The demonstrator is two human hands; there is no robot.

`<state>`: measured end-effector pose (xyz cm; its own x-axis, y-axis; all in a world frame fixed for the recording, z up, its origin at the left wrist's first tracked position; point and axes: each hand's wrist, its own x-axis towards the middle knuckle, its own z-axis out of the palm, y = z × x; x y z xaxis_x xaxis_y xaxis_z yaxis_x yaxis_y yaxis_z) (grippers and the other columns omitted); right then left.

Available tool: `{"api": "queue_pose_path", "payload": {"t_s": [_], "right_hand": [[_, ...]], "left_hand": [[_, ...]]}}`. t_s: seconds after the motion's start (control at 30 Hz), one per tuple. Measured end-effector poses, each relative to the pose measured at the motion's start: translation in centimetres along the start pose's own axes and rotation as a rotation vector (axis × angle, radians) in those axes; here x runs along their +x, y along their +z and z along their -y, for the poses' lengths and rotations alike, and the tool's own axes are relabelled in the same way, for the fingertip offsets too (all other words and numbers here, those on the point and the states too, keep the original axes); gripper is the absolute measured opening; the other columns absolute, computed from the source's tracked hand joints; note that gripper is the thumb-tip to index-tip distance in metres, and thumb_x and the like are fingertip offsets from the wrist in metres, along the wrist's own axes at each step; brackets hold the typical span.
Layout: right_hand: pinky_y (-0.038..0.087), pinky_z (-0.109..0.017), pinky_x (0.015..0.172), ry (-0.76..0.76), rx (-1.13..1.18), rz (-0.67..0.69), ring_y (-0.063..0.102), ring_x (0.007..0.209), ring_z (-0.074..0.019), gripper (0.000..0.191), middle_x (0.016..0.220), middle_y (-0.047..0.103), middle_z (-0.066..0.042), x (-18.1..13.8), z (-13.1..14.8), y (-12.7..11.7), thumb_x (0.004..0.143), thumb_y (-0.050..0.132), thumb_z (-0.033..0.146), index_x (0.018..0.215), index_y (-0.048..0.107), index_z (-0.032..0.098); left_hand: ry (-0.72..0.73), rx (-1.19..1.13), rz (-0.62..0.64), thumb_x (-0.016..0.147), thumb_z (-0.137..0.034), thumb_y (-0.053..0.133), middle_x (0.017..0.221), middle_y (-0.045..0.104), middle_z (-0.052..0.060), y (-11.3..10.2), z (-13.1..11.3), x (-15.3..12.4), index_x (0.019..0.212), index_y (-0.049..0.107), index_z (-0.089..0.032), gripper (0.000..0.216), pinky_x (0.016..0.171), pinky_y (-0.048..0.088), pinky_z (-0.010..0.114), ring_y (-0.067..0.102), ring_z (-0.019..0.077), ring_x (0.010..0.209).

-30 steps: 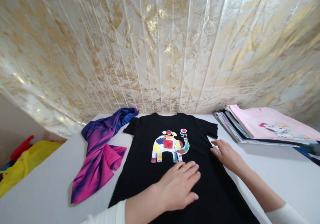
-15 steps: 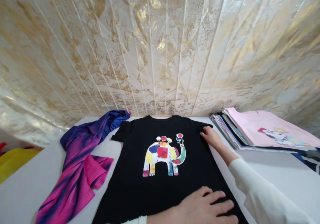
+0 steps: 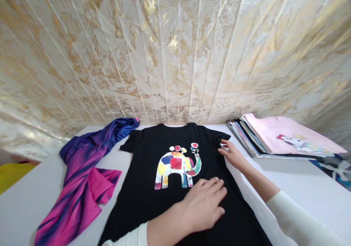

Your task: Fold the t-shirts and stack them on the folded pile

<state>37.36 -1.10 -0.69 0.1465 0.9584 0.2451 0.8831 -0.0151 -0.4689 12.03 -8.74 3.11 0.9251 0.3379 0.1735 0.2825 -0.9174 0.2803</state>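
Observation:
A black T-shirt [image 3: 153, 209] with a colourful elephant print [image 3: 177, 167] lies spread flat, its neckline at the far side. My left hand [image 3: 204, 204] is over the lower right of the shirt, just below the print, palm down with fingers stretched out. At the right sleeve [image 3: 216, 135], my right hand [image 3: 233, 154] is beside the hem with its fingers apart. Whether its fingertips touch the cloth, I cannot tell.
A purple and pink garment [image 3: 82, 176] lies crumpled on the left of the white table [image 3: 296, 187]. Folded clothes are stacked at the right, a pink shirt [image 3: 263, 129] on top. Yellow cloth [image 3: 13, 174] shows at the far left; a patterned curtain [image 3: 170, 56] hangs behind.
My left hand has moved away from me and leftward, up the shirt towards the print. My right hand's fingers have come apart at the sleeve. The view has shifted slightly.

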Motion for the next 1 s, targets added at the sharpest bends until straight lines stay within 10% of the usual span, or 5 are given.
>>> {"api": "queue_pose_path", "payload": {"t_s": [0.27,0.73,1.0], "right_hand": [[0.034,-0.044,0.112,-0.336,-0.074,0.171,0.030,0.142,-0.0211,0.055,0.155,0.032,-0.003,-15.5,5.1,-0.2,0.098,0.036,0.035,0.151,0.022,0.032],[0.039,-0.049,0.107,-0.340,-0.471,0.007,0.034,0.140,-0.0266,0.070,0.155,0.027,-0.008,-16.0,-0.1,-0.6,0.097,0.033,0.054,0.154,0.005,0.024],[0.030,-0.041,0.115,-0.427,-0.248,0.247,0.027,0.143,-0.0194,0.059,0.156,0.028,-0.004,-10.9,9.8,2.9,0.099,0.029,0.050,0.150,0.028,0.022]], "left_hand": [[-0.124,-0.003,-0.008,0.100,-0.041,0.039,0.156,0.027,0.006,0.9,3.7,-1.6,0.145,0.035,-0.018,0.051,0.115,0.022,0.038,0.022,0.0190,0.144],[-0.545,0.160,-0.107,0.099,-0.041,0.038,0.153,0.031,0.015,-0.3,8.3,-4.7,0.145,0.035,-0.011,0.055,0.112,0.028,0.049,0.026,0.0285,0.143],[-0.482,0.186,-0.087,0.098,-0.046,0.039,0.154,0.029,0.011,-0.1,7.2,-4.0,0.145,0.037,-0.015,0.056,0.114,0.028,0.044,0.025,0.0242,0.143]]}}
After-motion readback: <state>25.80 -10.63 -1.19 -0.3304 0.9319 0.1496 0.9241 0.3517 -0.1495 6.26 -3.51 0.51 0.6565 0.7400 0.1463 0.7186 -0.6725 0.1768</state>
